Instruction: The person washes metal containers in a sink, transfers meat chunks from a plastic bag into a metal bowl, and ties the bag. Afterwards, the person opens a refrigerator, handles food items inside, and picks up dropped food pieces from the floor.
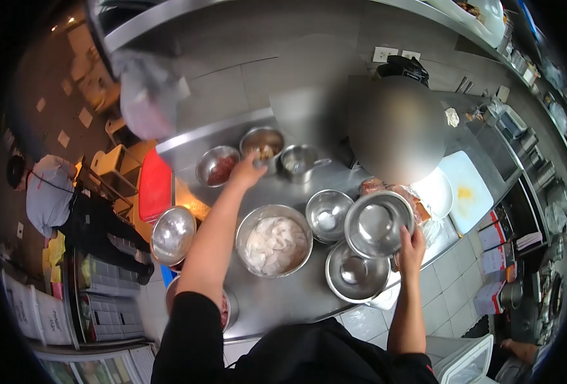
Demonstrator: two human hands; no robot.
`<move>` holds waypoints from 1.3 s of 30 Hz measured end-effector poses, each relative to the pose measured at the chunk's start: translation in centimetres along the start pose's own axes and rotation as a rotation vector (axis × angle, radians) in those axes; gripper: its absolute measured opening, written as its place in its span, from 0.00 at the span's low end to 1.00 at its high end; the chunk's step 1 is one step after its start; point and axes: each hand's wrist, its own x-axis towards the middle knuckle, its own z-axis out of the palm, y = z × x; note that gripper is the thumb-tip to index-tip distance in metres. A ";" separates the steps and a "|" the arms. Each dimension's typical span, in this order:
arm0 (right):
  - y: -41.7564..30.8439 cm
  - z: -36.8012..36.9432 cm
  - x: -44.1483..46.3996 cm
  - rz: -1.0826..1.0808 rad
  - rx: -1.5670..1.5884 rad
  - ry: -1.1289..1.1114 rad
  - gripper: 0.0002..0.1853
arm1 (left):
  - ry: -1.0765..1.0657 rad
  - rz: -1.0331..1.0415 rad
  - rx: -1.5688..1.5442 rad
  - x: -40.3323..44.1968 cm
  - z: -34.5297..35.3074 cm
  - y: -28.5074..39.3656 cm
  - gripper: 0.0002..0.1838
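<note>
My right hand (412, 248) grips the rim of a metal bowl (368, 246), holding it tilted above another metal bowl (342, 285). Its inside looks bare and shiny. Stretched across the table, my left hand (248, 171) has its fingers closed at the near rim of a metal bowl with brownish pieces (277, 137). Beside that hand sits a bowl of dark red meat (220, 170). A small metal pot with a handle (298, 168) stands on its other side. Between my arms is a large metal bowl (240, 246) holding white, pale slices.
The steel table (264, 307) also carries another metal bowl (328, 214), wrapped food (424, 211) and a white cutting board (472, 185). At left are a tilted metal bowl (173, 233) and a red lid (155, 185). Another person (59, 192) stands far left.
</note>
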 end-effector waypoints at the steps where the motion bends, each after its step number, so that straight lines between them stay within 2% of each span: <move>1: -2.0 -1.7 -1.2 0.081 0.040 -0.004 0.11 | 0.002 -0.001 0.116 1.7 1.4 -0.4 0.38; 2: -2.1 -3.7 -1.8 0.168 0.025 0.009 0.10 | 0.004 -0.001 0.231 3.1 2.5 -1.1 0.40; 3: -1.2 -5.1 -2.4 0.166 0.170 0.046 0.08 | -0.004 0.001 0.236 3.7 3.0 -0.9 0.40; 5: -0.6 -9.4 -3.5 0.319 0.199 0.110 0.08 | 0.061 -0.084 0.168 4.5 4.5 -1.1 0.41; 6: 0.9 -11.4 -3.4 0.299 0.258 0.145 0.08 | 0.083 -0.102 0.166 4.9 4.8 -1.5 0.40; 7: 2.4 -13.5 -3.8 0.283 0.311 0.194 0.08 | 0.274 0.092 0.113 5.7 6.4 -3.7 0.33; 8: 2.9 -15.0 -4.1 0.302 0.294 0.238 0.08 | 0.304 0.155 0.042 4.5 5.6 -2.5 0.31; 9: 3.1 -16.4 -3.5 0.319 0.335 0.285 0.08 | 0.166 -0.050 0.017 4.3 4.6 -1.4 0.31; 10: 3.5 -18.1 -3.0 0.329 0.374 0.338 0.08 | 0.219 -0.071 -0.095 5.8 5.5 -3.9 0.29; 11: 4.7 -19.7 -2.5 0.364 0.359 0.375 0.08 | 0.207 -0.186 -0.096 3.2 3.5 -0.5 0.28; 12: 7.6 -21.4 -1.5 0.367 0.376 0.421 0.10 | 0.173 -0.200 -0.233 4.8 3.3 -3.4 0.28; 13: 8.6 -22.8 -0.4 0.439 0.297 0.420 0.14 | 0.239 -0.192 -0.368 3.7 2.6 -3.1 0.28; 14: 9.4 -23.1 1.1 0.438 0.301 0.471 0.16 | 0.260 -0.213 -0.371 2.3 1.3 -1.9 0.28; 15: 9.8 -23.5 2.7 0.436 0.293 0.469 0.15 | 0.185 -0.243 -0.305 0.3 -0.9 0.2 0.29; 19: 13.3 -25.6 9.6 0.506 0.311 0.470 0.14 | 0.301 -0.076 -0.505 -6.4 -4.8 2.8 0.18; 21: 15.3 -26.7 13.1 0.503 0.357 0.509 0.16 | 0.341 0.011 -0.483 -9.1 -6.4 2.1 0.14; 23: 17.0 -27.4 15.6 0.433 0.503 0.459 0.17 | 0.326 0.052 -0.499 -13.0 -7.0 4.5 0.12; 26: 15.4 -26.0 16.3 0.376 0.466 0.445 0.17 | 0.294 0.172 -0.456 -18.9 -6.2 8.5 0.09; 29: 11.7 -23.7 13.3 0.429 0.495 0.164 0.16 | 0.201 0.320 -0.385 -24.0 -3.9 12.3 0.10; 31: 9.1 -22.2 9.6 0.420 0.497 -0.105 0.19 | 0.140 0.342 -0.358 -27.0 -1.7 14.7 0.18; 33: 5.7 -21.0 5.0 0.423 0.514 -0.392 0.23 | 0.136 0.566 -0.249 -30.0 0.6 19.8 0.19; 35: 1.3 -20.9 0.2 0.440 0.594 -0.712 0.32 | 0.000 0.546 -0.151 -32.7 2.3 22.6 0.22; 37: -0.5 -20.8 -4.0 0.441 0.755 -0.950 0.38 | -0.046 0.721 -0.212 -34.5 4.8 25.0 0.23; 39: -1.8 -21.4 -7.5 0.447 0.788 -1.082 0.40 | -0.064 0.829 -0.179 -36.6 7.3 26.5 0.22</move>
